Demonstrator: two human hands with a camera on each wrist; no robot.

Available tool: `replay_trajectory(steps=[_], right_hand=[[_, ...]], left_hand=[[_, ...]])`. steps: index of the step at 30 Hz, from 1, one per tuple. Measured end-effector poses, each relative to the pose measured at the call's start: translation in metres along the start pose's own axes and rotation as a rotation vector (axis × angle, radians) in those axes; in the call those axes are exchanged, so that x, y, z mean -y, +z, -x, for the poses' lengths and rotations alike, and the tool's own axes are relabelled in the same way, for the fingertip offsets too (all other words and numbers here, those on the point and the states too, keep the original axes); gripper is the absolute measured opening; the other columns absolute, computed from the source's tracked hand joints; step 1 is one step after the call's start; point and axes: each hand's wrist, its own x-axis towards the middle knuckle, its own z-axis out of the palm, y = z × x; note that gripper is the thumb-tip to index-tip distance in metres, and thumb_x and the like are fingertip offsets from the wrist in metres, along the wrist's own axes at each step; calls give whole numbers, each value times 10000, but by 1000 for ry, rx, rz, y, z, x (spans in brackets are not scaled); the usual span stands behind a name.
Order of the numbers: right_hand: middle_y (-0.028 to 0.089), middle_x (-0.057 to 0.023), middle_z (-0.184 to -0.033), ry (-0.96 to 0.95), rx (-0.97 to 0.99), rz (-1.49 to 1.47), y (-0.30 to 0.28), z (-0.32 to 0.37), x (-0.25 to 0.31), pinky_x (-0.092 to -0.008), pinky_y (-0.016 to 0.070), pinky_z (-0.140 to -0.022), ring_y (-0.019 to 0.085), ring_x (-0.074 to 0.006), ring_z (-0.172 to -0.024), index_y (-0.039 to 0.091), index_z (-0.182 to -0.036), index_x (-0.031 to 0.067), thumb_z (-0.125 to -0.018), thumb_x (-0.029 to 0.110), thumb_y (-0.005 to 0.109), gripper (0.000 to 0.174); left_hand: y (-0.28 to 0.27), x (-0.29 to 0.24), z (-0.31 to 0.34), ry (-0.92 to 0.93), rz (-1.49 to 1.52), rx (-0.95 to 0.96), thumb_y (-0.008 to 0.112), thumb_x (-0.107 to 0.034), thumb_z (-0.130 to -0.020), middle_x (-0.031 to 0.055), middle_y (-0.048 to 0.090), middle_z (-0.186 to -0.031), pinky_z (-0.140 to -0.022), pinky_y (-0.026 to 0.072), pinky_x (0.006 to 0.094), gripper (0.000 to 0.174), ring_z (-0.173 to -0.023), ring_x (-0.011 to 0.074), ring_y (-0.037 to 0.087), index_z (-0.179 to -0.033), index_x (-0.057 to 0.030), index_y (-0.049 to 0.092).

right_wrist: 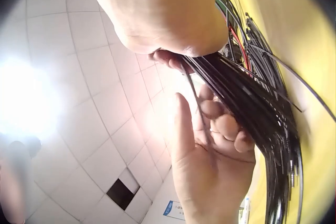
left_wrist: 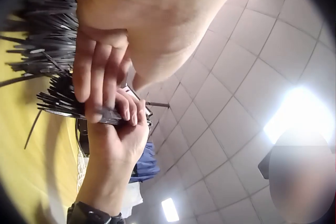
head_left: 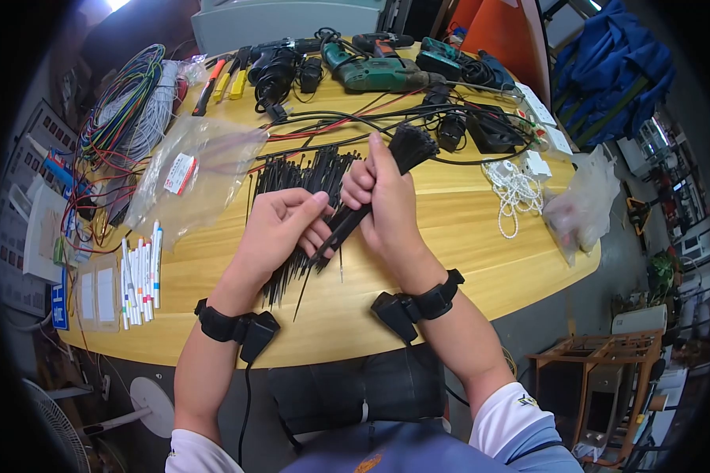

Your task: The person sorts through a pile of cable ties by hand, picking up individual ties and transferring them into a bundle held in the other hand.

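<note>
A thick bundle of black cable ties (head_left: 412, 147) is gripped in my right hand (head_left: 393, 206), its heads bunched above the fist and its tails slanting down to the left. My left hand (head_left: 270, 230) is beside the lower tails, palm turned up and fingers relaxed against them. In the right wrist view one thin tie (right_wrist: 195, 95) strays from the bundle and crosses the left palm (right_wrist: 215, 182). Beneath and behind the left hand, a loose pile of more cable ties (head_left: 308, 167) is spread on the wooden table (head_left: 450, 272).
A clear plastic bag (head_left: 205, 169) and several white markers (head_left: 140, 276) lie to the left, near coiled wires (head_left: 126, 102). Power drills (head_left: 379, 75) and black cables stretch across the back. White beaded cord (head_left: 513, 193) and another plastic bag (head_left: 582, 209) sit at the right.
</note>
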Motion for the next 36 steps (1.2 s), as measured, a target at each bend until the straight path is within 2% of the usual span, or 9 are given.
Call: replay_trajectory(steps=[1, 4, 7, 13, 22, 25, 28, 31, 36], right_hand=[[352, 37, -568, 7, -22, -24, -1, -1, 2, -240, 283, -441, 350, -72, -470, 409, -649, 128, -977, 373, 587, 447], [321, 49, -561, 27, 7, -80, -6, -5, 5, -240, 269, -432, 322, -67, -463, 383, -663, 145, -977, 352, 589, 429], [306, 53, -558, 54, 20, -110, -7, -5, 4, -237, 262, -427, 306, -63, -459, 370, -677, 153, -971, 333, 601, 415], [308, 54, -552, 65, 33, -113, -6, -4, 3, -238, 257, -425, 308, -64, -452, 371, -680, 157, -959, 307, 617, 401], [317, 61, -545, 95, 41, -102, -6, -5, 1, -236, 258, -425, 311, -63, -447, 381, -675, 162, -954, 281, 622, 388], [301, 61, -556, 129, 44, -93, -4, -3, 3, -221, 258, -413, 293, -57, -444, 383, -716, 155, -997, 273, 559, 352], [312, 66, -558, 156, 49, -79, -4, -3, 3, -213, 254, -409, 305, -47, -443, 399, -724, 151, -988, 274, 579, 342], [319, 77, -563, 171, 67, -45, -2, -2, 4, -200, 246, -404, 311, -32, -445, 423, -740, 146, -980, 277, 601, 326], [327, 84, -584, 169, 82, 9, -2, -1, 2, -192, 237, -406, 303, -25, -452, 520, -823, 110, -954, 242, 649, 226]], left_hand=[[-2, 6, -4, -5, -36, -86, 621, -174, -961, 107, 655, -638, -410, 462, 229, 218, -489, 149, 640, -947, 42, 606], [-4, 5, -2, -54, -270, -260, 664, -156, -926, 101, 630, -580, -349, 407, 239, 231, -416, 146, 597, -972, 46, 562], [-7, 8, -2, -104, -461, -304, 691, -113, -890, 99, 609, -541, -321, 370, 254, 249, -359, 151, 555, -981, 51, 528], [-12, 12, -4, -108, -545, -290, 676, -70, -875, 107, 603, -535, -321, 377, 272, 210, -347, 155, 539, -934, 62, 525], [-11, 13, -7, -119, -509, -358, 643, -62, -862, 81, 575, -519, -328, 357, 270, 143, -338, 131, 502, -854, 61, 569], [-17, 21, -10, -4, -576, -406, 656, -67, -859, 7, 526, -506, -360, 303, 240, 130, -368, 81, 444, -849, 42, 586], [-20, 20, -10, 135, -527, -403, 667, -53, -845, -32, 531, -534, -461, 314, 200, 99, -467, 28, 436, -825, 35, 625], [-17, 18, -10, 179, -295, -309, 670, -85, -892, -92, 492, -581, -448, 228, 196, 100, -483, 0, 368, -852, -18, 607], [-8, 2, -2, 196, -178, -231, 681, -86, -888, -94, 517, -636, -449, 236, 193, 94, -510, -10, 389, -855, -38, 609]])
